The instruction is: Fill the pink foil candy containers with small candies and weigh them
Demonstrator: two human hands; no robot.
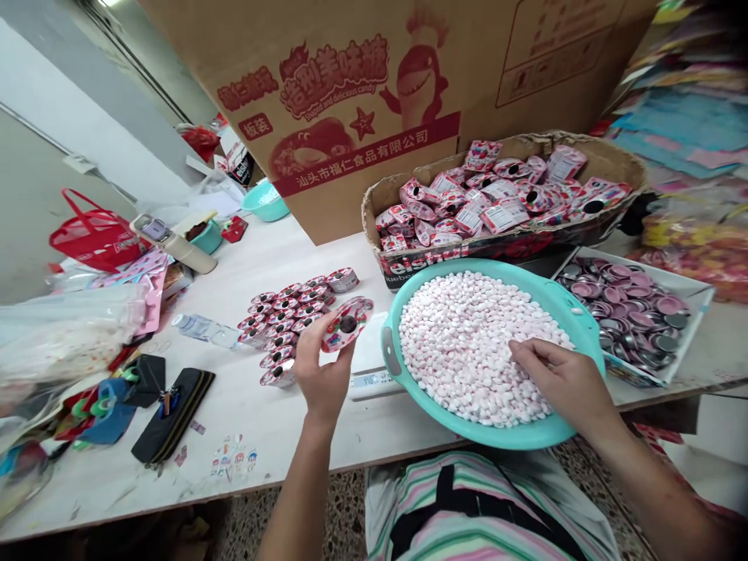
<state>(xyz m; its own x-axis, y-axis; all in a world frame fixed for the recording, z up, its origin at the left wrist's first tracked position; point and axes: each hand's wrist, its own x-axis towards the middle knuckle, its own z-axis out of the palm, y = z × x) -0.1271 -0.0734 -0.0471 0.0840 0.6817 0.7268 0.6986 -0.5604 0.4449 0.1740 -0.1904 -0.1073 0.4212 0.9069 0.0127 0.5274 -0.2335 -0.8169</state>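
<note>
My left hand [321, 378] holds up a small red-and-pink printed candy packet [355, 315] between thumb and fingers; a dark round opening shows on its face. Over a turquoise basin [496, 438] filled with small white and pale pink candies [467, 343], my right hand [564, 382] has its fingertips pinched together at the surface of the candies. Whatever is in that pinch is too small or hidden to make out. Just left of the held packet, rows of similar packets [286, 331] stand close together on the white table [280, 436]. A digital scale [374, 385] lies partly under the basin's left side.
Behind the basin, a cut-down cardboard box [374, 226] holds many packets. A white tray [701, 300] of round metal-and-pink lids stands at right. A large carton [351, 179] rises at the back. A water bottle [204, 330] and a black pouch [174, 414] lie left.
</note>
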